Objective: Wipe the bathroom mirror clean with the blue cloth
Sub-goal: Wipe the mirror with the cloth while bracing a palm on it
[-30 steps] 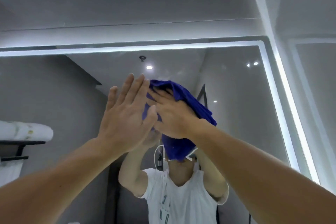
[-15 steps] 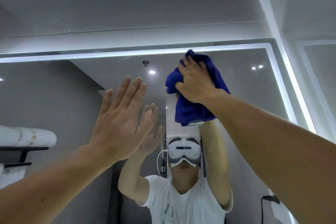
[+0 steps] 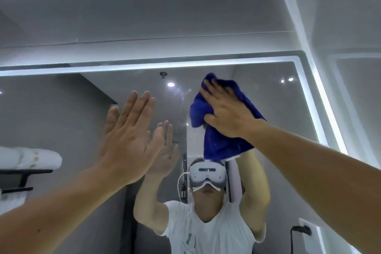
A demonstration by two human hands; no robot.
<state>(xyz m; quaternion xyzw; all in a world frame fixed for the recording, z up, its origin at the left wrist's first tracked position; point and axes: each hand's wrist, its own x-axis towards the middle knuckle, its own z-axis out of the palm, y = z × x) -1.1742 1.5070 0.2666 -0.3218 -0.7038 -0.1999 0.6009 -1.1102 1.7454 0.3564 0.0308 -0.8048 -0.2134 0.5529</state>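
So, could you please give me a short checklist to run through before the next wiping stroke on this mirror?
1. Grip: the right hand presses the blue cloth flat, fingers spread: ok.
2. Contact: the blue cloth lies against the mirror glass, just below the lit top strip: ok.
3. Path: the left hand is open and apart from the cloth: ok.
4. Whether the left hand touches the glass: cannot tell.
5. The cloth's lower part hangs loose below the right hand: not ok, perhaps gather it.
6. Streaks left on the glass: cannot tell.
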